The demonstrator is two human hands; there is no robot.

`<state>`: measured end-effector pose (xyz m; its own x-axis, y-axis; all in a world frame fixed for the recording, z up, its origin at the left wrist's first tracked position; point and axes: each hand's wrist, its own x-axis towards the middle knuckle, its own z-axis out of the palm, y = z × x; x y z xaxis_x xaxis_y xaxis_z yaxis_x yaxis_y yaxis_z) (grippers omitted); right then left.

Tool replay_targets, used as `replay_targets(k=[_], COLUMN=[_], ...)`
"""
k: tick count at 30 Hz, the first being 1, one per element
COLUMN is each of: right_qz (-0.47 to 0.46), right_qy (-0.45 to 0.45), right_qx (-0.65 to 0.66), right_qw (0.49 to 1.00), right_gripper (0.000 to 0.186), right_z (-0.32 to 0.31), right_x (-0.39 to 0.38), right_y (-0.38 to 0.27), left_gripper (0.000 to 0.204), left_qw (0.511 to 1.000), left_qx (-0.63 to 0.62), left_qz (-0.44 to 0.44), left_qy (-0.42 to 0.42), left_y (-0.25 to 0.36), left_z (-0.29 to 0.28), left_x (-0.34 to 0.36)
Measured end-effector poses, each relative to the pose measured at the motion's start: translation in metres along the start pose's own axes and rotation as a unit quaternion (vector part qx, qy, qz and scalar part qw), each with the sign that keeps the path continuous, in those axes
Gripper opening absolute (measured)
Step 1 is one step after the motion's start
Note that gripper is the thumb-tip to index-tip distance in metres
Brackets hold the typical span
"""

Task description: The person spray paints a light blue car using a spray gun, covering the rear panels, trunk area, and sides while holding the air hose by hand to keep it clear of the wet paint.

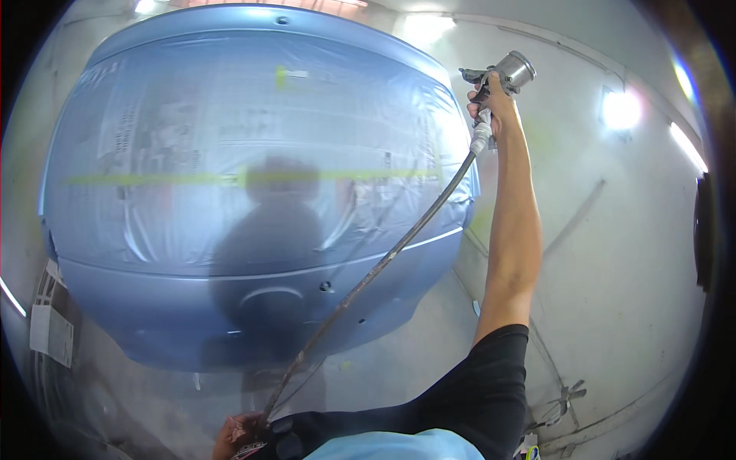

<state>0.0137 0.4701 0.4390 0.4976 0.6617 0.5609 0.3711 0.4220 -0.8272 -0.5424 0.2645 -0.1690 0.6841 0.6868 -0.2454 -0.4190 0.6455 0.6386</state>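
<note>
My right hand (494,103) grips a spray gun (506,75) with a silver cup, raised at the upper right beside a blue car panel (192,303), probably a tailgate. The panel's window area is covered by translucent masking film (153,130) with yellow-green tape (368,175) across it. A hose (389,257) runs from the gun's wrapped fitting down to the lower middle. There my left hand (234,435) is closed around the hose, partly hidden at the lower edge. My shadow falls across the panel.
Pale walls (613,253) surround the panel, with a bright lamp (621,110) and tube lights (690,147) at the right. A dark object (701,230) stands at the far right. A metal stand (563,402) is at the lower right, and a light box-like object (51,333) at the left.
</note>
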Motion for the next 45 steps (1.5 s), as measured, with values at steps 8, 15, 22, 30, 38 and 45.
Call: replay_targets(k=[8,15,22,30,38,45], right_qz=[0.082,0.117,0.167,0.035,0.052,0.074], right_qy=[0.097,0.187,0.269,0.151,0.133,0.124], right_qx=[-0.038,-0.025,-0.067,0.010,-0.213,-0.181], right_qw=[0.991,0.975,0.946,0.988,0.967,0.973], right_gripper=[0.045,0.045,0.046,0.049,0.063,0.054], right_z=[0.017,-0.006,-0.010,0.024,0.022,0.069], right_x=[0.005,-0.026,-0.064,-0.053,-0.130,-0.179], right_y=[0.012,0.027,0.060,-0.007,0.033,-0.013], left_gripper=[0.082,0.075,0.074,0.062,0.046,0.053], left_qw=[0.985,0.997,0.994,0.997,0.941,0.938], left_qx=[-0.175,-0.070,-0.078,-0.057,0.306,0.306], left_qz=[0.009,-0.032,-0.070,-0.054,-0.127,-0.141], left_qy=[-0.004,-0.025,-0.029,-0.020,0.069,0.088], left_y=[0.084,0.164,0.167,0.158,0.126,0.111], left_z=[0.005,-0.004,-0.033,-0.023,-0.055,-0.069], left_x=[-0.014,-0.002,0.008,0.012,0.016,-0.003])
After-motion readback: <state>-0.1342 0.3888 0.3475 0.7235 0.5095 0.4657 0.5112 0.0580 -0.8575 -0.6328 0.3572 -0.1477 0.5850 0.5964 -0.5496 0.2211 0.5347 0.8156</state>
